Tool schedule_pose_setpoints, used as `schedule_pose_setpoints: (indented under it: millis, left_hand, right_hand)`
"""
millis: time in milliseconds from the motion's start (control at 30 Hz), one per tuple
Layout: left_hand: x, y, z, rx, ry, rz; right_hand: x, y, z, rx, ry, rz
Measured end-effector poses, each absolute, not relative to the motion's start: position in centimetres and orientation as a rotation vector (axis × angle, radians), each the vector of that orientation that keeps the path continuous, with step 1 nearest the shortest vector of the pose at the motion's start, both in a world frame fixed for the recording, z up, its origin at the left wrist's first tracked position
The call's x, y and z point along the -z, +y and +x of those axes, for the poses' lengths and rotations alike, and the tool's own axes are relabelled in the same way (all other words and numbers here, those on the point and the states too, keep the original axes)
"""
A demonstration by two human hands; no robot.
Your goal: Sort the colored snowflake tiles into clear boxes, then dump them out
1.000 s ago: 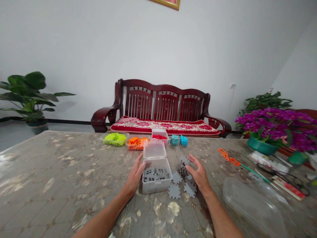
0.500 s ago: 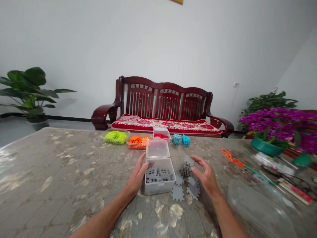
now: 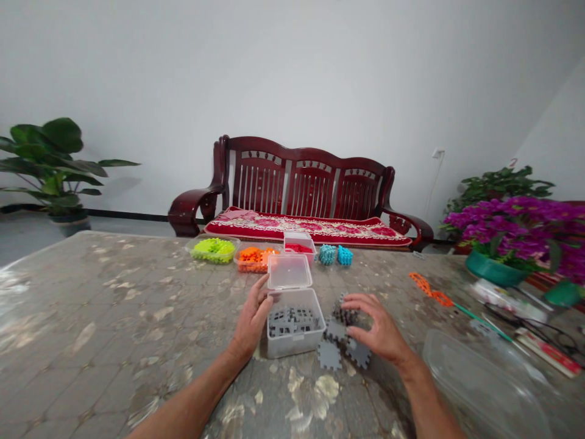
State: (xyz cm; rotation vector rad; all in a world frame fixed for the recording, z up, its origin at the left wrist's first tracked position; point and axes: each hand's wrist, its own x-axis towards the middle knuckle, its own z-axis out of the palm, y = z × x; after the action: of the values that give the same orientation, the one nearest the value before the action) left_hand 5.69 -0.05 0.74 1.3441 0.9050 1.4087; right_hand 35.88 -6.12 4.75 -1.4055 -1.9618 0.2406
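Note:
My left hand (image 3: pixel 250 314) holds the left side of a clear plastic box (image 3: pixel 297 344), thumb at the rim and fingers along the wall. The box's hinged lid (image 3: pixel 289 272) stands raised at the back, and grey interlocking tiles with toothed edges (image 3: pixel 292 320) lie inside. To the right of the box, my right hand (image 3: pixel 377 326) is open, thumb and fingers apart, over a dark grey stack of tiles (image 3: pixel 343 312); the fingers partly cover it. Loose flat grey tiles (image 3: pixel 329 355) lie on the table in front of the stack.
Behind the box stand tubs of yellow-green pieces (image 3: pixel 213 250), orange pieces (image 3: pixel 253 258) and red pieces (image 3: pixel 299 249), beside two blue built shapes (image 3: pixel 344 255). At right lie a clear lid (image 3: pixel 484 384), an orange-and-green stick (image 3: pixel 475 315), glasses and a purple flower pot (image 3: pixel 493 268).
My right hand has turned palm-down with its fingers spread more over the grey stack. The upper tile it touched has shifted down toward the loose tiles. The left hand stays at the box.

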Motion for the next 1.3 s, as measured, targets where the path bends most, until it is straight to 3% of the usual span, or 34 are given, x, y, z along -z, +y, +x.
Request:
schedule_pose_setpoints:
  millis: [233,500,700,1000,1300]
  left_hand:
    - [-1.1,-0.4,5.7,-1.375,0.927,1.393]
    - [-0.9,-0.6,5.9,-1.300,0.813,1.369]
    - [-1.0,-0.7,5.9,-1.296,0.844,1.389]
    - [-0.5,-0.7,5.9,-1.313,0.807,1.373]
    - [-0.7,-0.7,5.9,-1.304,0.860,1.412]
  right_hand:
    - [-2.8,-4.9,37.3,0.054,-1.736,-1.593]
    - [-2.5,-4.9,37.1,0.112,-1.721,-1.698]
    - [-3.9,-5.5,34.6,-0.029,-1.638,-1.540]
    - [-6.2,-5.1,28.1,-0.159,-1.937,-1.349]
    - [-3.3,-4.4,33.5,-0.032,-1.641,-1.498]
